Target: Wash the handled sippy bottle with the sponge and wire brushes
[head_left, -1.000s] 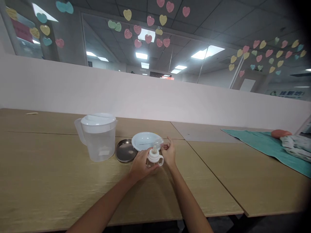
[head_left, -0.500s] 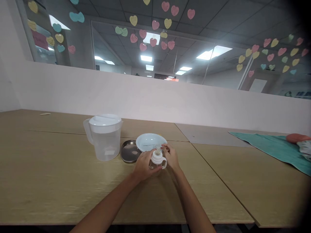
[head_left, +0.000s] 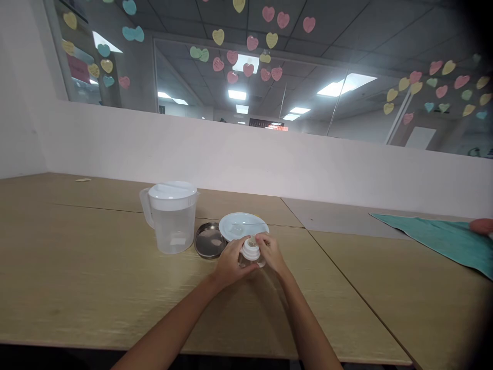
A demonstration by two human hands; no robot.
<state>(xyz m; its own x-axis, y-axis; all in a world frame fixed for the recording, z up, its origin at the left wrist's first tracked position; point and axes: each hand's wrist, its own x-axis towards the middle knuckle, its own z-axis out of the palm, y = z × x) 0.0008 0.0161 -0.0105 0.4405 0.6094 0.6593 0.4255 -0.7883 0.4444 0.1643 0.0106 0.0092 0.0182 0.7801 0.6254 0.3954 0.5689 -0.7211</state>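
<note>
A baby bottle [head_left: 251, 252] with a clear body, a white collar and a translucent teat stands upright between my hands, over the table. My left hand [head_left: 230, 263] is wrapped round its left side, thumb low in front and fingers by the collar. At the top right, my right hand [head_left: 271, 252] has its fingers closed against the teat and collar, partly covering the side handle. Just behind the bottle is a pale blue-white bowl [head_left: 227, 222], with a thin rod-like thing lying across it and something clear inside.
Left of the bowl sits a round, shallow metal dish [head_left: 210, 241]. Beside it stands a translucent lidded pitcher [head_left: 174, 226]. A green cloth [head_left: 427, 234] with an orange-red thing [head_left: 481, 226] lies far right. Seams cross the wooden table [head_left: 115, 288]; a wall stands behind.
My right hand has moved in from just beyond the teat to the bottle's top, now covering more of the handle. My left hand keeps its hold. The whole view has shifted slightly.
</note>
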